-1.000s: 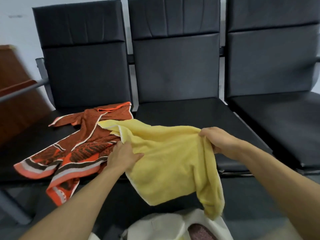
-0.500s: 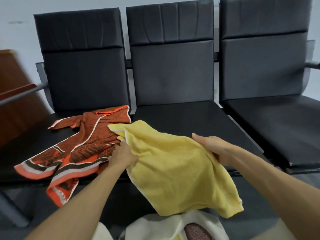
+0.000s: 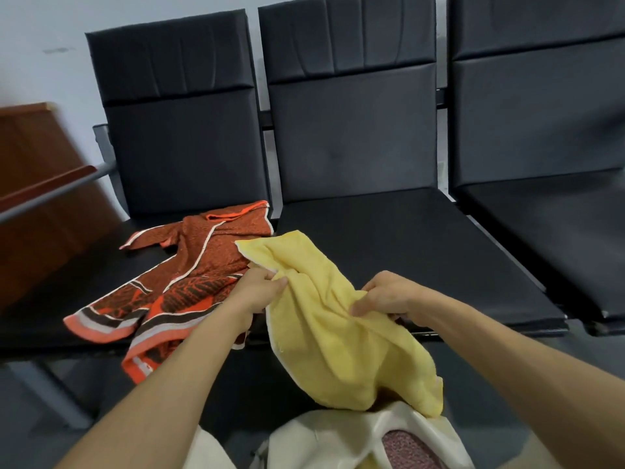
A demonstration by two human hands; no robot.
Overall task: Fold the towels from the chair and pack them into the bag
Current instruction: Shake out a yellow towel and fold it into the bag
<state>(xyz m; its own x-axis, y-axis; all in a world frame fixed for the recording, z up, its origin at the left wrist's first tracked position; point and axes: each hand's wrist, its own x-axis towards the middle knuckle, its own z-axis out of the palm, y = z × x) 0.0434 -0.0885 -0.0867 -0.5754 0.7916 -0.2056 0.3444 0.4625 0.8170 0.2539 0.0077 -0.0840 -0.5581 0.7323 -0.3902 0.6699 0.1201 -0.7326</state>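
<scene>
1. The left hand (image 3: 260, 292) is pinching the yellow towel (image 3: 338, 343) near its upper edge, with thumb and curled fingers closing on the cloth. A free corner is sticking up just beyond those fingers.
2. The right hand (image 3: 389, 297) is gripping a gathered bunch of the same towel, its fingers curling round it. The rest of the cloth is hanging below both sets of fingers. I cannot tell whether its lowest fold is touching the cream bag (image 3: 324, 441) underneath.
3. The step in hand is, by my reading, the folding of this towel. It is being held crumpled in the air, and no clean fold is showing yet.
4. The orange patterned towel (image 3: 189, 282) is lying unfolded on the chair seat (image 3: 101, 272), just beyond the left fingers.
5. The next move is probably calling for finding two matching corners and stretching the cloth flat between the fingers. After that comes bringing edge to edge and lowering it into the bag's mouth, where a speckled pink item (image 3: 409, 448) is already showing.
</scene>
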